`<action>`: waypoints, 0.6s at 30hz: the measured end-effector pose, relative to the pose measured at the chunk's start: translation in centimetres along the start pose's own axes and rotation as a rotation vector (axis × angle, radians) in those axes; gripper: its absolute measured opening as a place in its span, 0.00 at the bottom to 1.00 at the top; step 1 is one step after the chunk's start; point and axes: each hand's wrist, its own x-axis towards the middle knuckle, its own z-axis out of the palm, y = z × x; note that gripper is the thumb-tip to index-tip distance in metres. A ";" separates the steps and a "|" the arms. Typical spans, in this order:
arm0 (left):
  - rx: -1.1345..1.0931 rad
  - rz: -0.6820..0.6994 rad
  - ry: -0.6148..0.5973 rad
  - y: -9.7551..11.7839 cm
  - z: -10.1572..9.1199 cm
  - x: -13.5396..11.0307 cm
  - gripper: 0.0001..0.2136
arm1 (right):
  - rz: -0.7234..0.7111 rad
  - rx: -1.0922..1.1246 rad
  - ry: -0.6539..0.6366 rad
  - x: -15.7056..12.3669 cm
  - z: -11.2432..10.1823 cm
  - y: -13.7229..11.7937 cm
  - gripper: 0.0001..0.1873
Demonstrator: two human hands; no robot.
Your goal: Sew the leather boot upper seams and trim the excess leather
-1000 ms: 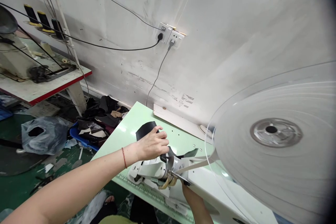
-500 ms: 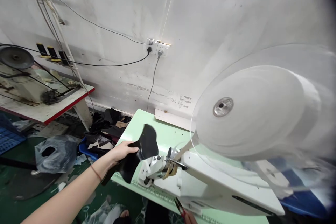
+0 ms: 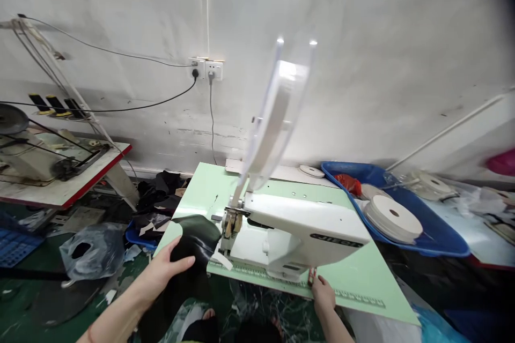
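Observation:
My left hand (image 3: 167, 265) is at the edge of a black leather-like piece (image 3: 197, 236), its thumb and forefinger apart and the other fingers hidden; it appears to hold the piece. The piece lies partly on the table left of the machine's head and hangs over the front edge. A short white tape end (image 3: 222, 260) sticks out by the head. My right hand (image 3: 324, 293) is closed around small red-handled scissors (image 3: 312, 275), in front of the white machine (image 3: 306, 225); their blades are mostly hidden. A clear-sided tape reel (image 3: 273, 118) stands above the machine's head.
The machine sits on a light green table (image 3: 354, 273) with a ruler strip along its front. A blue tray (image 3: 438, 241) holding white rolls (image 3: 392, 217) is at right. At left are another machine's table (image 3: 86, 171), black scraps (image 3: 161, 193) and a plastic bag (image 3: 94, 249).
My view has swung right and back, bringing the blue tray in. The black piece has come down from its raised position beside the head. My right hand shows further right along the table front.

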 end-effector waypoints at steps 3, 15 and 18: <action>-0.032 -0.010 0.138 -3.6 4.9 -1.0 0.36 | 0.125 0.049 -0.124 -4.0 0.5 -0.3 0.18; -0.029 -0.140 -0.401 -8.9 30.8 -3.8 0.36 | -0.245 0.317 -0.869 -9.8 -19.3 -4.4 0.15; 0.037 -0.213 -0.508 -8.8 37.0 -4.0 0.36 | -0.389 0.188 -0.713 -7.7 -24.1 -1.9 0.12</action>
